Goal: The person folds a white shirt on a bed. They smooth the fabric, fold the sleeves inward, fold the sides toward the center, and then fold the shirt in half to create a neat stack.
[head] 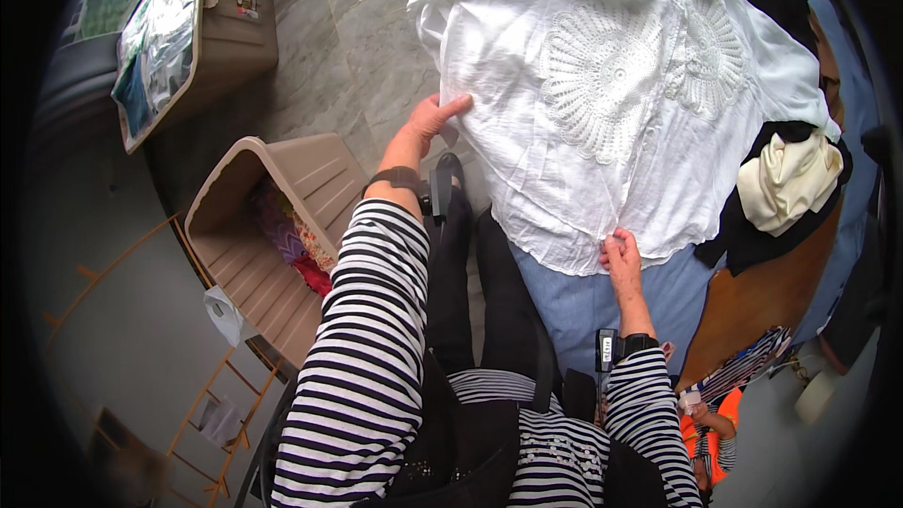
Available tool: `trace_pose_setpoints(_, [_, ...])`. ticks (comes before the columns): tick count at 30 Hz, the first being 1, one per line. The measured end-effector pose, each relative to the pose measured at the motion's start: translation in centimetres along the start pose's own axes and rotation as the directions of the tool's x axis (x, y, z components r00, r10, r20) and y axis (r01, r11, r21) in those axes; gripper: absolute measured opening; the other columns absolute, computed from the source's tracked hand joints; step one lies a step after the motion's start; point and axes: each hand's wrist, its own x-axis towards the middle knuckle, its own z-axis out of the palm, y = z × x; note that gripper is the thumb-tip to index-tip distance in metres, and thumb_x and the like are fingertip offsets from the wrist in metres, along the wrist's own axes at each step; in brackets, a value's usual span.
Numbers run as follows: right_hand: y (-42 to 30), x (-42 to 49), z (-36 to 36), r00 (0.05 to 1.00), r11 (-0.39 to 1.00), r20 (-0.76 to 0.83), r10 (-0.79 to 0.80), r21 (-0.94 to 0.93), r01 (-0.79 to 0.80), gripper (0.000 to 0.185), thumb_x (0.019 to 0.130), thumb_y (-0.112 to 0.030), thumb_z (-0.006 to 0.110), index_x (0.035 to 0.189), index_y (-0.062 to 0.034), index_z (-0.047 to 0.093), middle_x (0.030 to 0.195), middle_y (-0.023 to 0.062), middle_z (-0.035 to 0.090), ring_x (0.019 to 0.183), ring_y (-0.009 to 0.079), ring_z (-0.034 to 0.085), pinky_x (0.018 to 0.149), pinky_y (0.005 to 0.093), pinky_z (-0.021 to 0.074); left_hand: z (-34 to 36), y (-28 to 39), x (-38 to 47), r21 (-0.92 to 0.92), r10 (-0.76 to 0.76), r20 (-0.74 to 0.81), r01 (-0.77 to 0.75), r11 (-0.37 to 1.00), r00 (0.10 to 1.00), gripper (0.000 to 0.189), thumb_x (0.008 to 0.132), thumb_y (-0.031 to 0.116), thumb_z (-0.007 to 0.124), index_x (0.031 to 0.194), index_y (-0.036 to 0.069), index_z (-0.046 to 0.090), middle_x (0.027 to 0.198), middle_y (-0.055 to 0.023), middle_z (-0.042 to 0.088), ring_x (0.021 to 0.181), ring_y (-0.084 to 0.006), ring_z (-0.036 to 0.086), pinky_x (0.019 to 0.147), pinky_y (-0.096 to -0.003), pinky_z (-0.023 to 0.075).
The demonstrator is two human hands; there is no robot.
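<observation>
A white cotton shirt (494, 63) with round crocheted lace panels (614, 74) is spread over a blue cloth (585, 296) in front of me. At the shirt's left edge, my left hand (436, 120) grips the fabric, with the thumb on top and the fingers underneath. My right hand (623, 257) pinches the scalloped bottom hem near the middle, where the front placket ends. Small creases run through the lower part of the shirt. Its upper end runs out of view at the top.
A brown plastic bin (261, 310) with coloured fabric (282, 226) inside stands left of my legs. Farther back is another brown bin (240, 49) holding plastic-wrapped items. Cream cloth (790, 180) on black fabric (748, 247) lies at right. An orange-vested person (726, 430) appears lower right.
</observation>
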Motion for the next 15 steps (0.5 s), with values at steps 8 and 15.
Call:
trace_pose_setpoints(8, [1.1, 0.2, 0.7, 0.997, 0.999, -0.068, 0.034, 0.004, -0.034, 0.036, 0.099, -0.022, 0.063, 0.128, -0.0035, 0.051, 0.084, 0.006, 0.067, 0.066, 0.0101, 0.06, 0.062, 0.0255, 0.0496, -4.9, -4.0, -4.7, -0.163, 0.056, 0.166, -0.029, 0.986, 0.984, 0.051, 0.081, 0.027, 0.084, 0.123, 0.004, 0.066, 0.112, -0.0036, 0.071, 0.103, -0.0172, 0.064, 0.093, -0.0324, 0.0471])
trace_pose_setpoints(15, [1.8, 0.2, 1.0, 0.996, 0.998, -0.082, 0.017, -0.056, -0.022, 0.035, 0.097, -0.017, 0.063, 0.127, -0.0016, 0.052, 0.082, 0.0068, 0.068, 0.068, 0.0115, 0.062, 0.063, 0.0265, 0.0497, -7.9, -4.1, -9.5, -0.223, -0.073, 0.238, 0.128, 0.966, 0.969, 0.04, 0.083, 0.018, 0.082, 0.119, 0.007, 0.067, 0.108, -0.0017, 0.072, 0.101, -0.0145, 0.066, 0.098, -0.0345, 0.0497])
